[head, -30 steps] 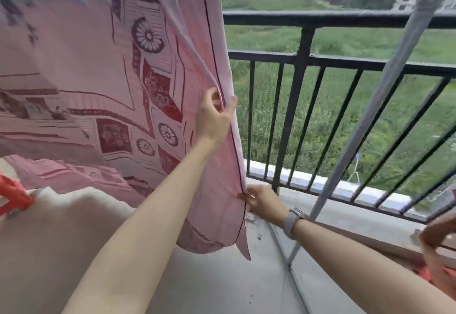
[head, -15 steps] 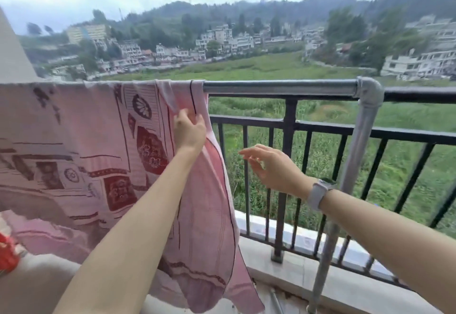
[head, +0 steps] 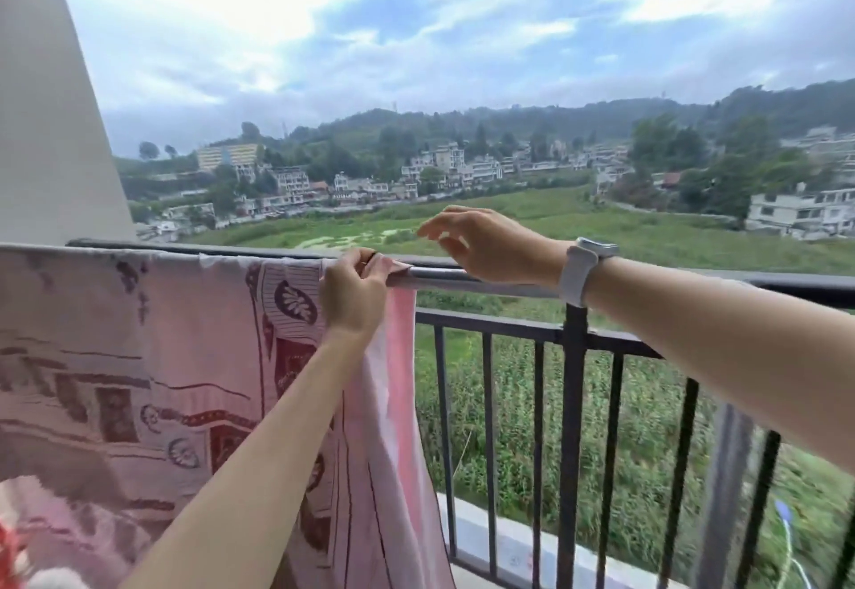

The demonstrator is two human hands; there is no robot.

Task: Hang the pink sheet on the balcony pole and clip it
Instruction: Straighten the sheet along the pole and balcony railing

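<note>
The pink sheet [head: 139,366] with dark red patterns hangs over the grey balcony pole [head: 467,280] and covers the left half of the view. My left hand [head: 354,294] pinches the sheet's right top corner on the pole. My right hand [head: 486,241] hovers just above the pole to the right of that corner, fingers spread and curled, holding nothing. A white watch sits on my right wrist. No clip shows in either hand.
A black metal railing [head: 573,394] with vertical bars runs behind and below the pole. A white wall column [head: 46,125] stands at the left. Something red [head: 7,556] shows at the bottom left corner. Fields and houses lie beyond.
The view tilted upward. My left hand climbed along the sheet's edge to the pole. My right hand let go of the lower edge and rose above the pole.
</note>
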